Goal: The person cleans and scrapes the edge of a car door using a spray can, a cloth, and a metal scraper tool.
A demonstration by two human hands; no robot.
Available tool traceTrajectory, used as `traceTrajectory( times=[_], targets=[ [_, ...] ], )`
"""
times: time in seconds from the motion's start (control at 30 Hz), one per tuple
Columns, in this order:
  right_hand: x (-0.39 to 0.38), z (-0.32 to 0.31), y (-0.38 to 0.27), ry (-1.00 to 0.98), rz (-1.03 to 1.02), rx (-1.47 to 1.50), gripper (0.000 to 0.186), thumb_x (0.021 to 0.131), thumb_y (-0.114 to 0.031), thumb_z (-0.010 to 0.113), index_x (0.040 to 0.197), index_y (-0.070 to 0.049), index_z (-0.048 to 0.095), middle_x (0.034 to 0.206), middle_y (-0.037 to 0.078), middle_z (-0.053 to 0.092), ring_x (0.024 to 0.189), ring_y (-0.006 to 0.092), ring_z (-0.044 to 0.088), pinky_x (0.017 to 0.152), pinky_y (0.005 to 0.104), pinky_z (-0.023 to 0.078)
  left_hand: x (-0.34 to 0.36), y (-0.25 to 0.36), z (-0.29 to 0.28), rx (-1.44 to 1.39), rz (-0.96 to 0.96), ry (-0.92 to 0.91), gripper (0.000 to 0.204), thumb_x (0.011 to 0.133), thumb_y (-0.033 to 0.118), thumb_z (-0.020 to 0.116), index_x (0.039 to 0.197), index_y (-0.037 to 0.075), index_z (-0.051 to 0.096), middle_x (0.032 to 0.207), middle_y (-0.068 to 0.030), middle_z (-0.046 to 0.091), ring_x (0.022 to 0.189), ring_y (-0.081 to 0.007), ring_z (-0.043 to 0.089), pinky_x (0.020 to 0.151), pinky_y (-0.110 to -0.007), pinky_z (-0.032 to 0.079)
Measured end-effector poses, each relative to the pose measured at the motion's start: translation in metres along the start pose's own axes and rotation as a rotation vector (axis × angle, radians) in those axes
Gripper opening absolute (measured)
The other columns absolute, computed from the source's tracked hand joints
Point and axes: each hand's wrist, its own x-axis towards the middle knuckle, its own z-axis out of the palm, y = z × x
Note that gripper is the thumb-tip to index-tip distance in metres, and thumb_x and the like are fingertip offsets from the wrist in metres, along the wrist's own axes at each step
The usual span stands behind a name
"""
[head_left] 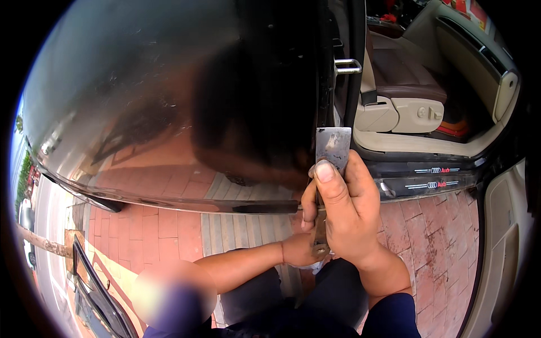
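Observation:
My right hand (352, 217) is closed on a putty knife, its thumb pressed flat along the tool. The knife's squared, scuffed metal blade (333, 141) points away from me, overlapping the rear edge of the car's open front doorway. Its worn lower end (320, 239) shows below the thumb, with a rivet-like spot. Curled fingertips wrap round the tool's left side. My left hand (298, 249) is low behind that lower end, a thin band at its wrist. Its fingers are hidden, and something whitish below it is too small to name. A glossy dark car panel (253, 141) fills the left.
A metal striker loop (348, 67) sticks out of the door pillar. Right of it are a brown seat (403, 70) and the dark door sill (422, 177). The opened front door (499, 242) stands far right. Red paving (434, 248) lies beneath; a dark-framed part (101, 287) is lower left.

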Motion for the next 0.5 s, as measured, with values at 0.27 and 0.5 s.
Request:
traceTrajectory(
  times=[0.27, 0.5],
  targets=[
    [0.000, 0.004, -0.005, 0.007, 0.023, 0.020, 0.029, 0.106, -0.031, 0.052, 0.105, -0.002, 0.049, 0.061, 0.008, 0.055, 0.049, 0.0120, 0.052, 0.049, 0.0258, 0.047, -0.007, -0.023, 0.012, 0.008, 0.038, -0.039, 0.022, 0.090, 0.022, 0.063, 0.107, 0.008, 0.066, 0.102, -0.0152, 0.068, 0.093, -0.0339, 0.065, 0.081, -0.045, 0.053],
    [0.006, 0.005, -0.019, -0.002, 0.007, -0.011, 0.031, 0.106, -0.032, 0.053, 0.105, -0.001, 0.050, 0.061, 0.008, 0.056, 0.049, 0.0128, 0.053, 0.048, 0.0265, 0.047, -0.006, -0.033, 0.011, 0.293, 0.099, -0.035, 0.026, 0.089, 0.025, 0.063, 0.108, 0.008, 0.064, 0.092, -0.0199, 0.068, 0.086, -0.0385, 0.066, 0.075, -0.048, 0.052]
  ],
)
